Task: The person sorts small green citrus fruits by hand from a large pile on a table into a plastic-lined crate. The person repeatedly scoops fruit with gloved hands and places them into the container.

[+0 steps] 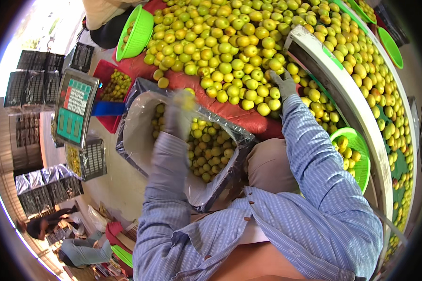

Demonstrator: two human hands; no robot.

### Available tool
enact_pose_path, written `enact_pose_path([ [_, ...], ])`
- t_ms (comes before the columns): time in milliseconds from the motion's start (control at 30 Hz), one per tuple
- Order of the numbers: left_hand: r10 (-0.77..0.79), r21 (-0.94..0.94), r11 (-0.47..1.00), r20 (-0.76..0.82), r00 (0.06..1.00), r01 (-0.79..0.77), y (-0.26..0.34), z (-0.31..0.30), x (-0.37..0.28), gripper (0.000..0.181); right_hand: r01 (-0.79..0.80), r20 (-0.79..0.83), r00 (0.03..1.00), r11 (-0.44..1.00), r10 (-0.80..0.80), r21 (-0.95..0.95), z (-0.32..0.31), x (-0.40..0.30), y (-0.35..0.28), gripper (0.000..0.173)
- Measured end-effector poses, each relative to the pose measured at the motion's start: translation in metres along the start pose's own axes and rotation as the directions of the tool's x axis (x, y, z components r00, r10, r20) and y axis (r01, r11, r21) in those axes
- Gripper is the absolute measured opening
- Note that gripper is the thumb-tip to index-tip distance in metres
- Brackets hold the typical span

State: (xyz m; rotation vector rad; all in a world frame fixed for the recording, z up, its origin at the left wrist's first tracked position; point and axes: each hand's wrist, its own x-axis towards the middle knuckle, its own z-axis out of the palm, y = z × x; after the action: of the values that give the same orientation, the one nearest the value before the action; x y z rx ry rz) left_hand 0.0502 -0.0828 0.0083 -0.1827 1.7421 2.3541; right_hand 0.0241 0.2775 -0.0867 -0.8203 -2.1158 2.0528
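Note:
My gloved left hand is motion-blurred over the far rim of a plastic-lined crate. A yellow-green smear shows at its fingers; the blur hides whether it grips a fruit. Inside the crate lie many round yellow-green fruits, partly covered by my left forearm. My right hand, in a grey glove, reaches into the large heap of the same fruits. Its fingers are spread and touch fruits at the heap's near right side. Red padded sheeting edges the heap.
A white-sided curved conveyor carries fruits on the right. Green baskets stand beside it and at the heap's far left. Left are a digital scale, a red bin and stacked black crates. Other people are at lower left.

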Motion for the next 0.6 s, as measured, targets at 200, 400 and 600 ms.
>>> enact_pose_path([
  [200, 0.011, -0.337, 0.882, -0.683, 0.731, -0.328, 0.095, -0.079, 0.028, 0.049, -0.011, 0.116, 0.993, 0.942, -0.030, 0.336, -0.003, 0.017, 0.020, 0.071],
  [400, 0.268, 0.529, 0.830, -0.101, 0.958, -0.177, -0.019, -0.049, 0.066, 0.040, -0.226, 0.164, 0.972, 0.870, 0.170, 0.439, 0.002, -0.022, -0.030, 0.045],
  [600, 0.048, 0.994, -0.016, -0.108, 0.993, 0.109, 0.007, 0.036, 0.096, 0.050, -0.500, 0.379, 0.858, 0.729, 0.346, 0.468, -0.011, -0.042, -0.030, 0.056],
])
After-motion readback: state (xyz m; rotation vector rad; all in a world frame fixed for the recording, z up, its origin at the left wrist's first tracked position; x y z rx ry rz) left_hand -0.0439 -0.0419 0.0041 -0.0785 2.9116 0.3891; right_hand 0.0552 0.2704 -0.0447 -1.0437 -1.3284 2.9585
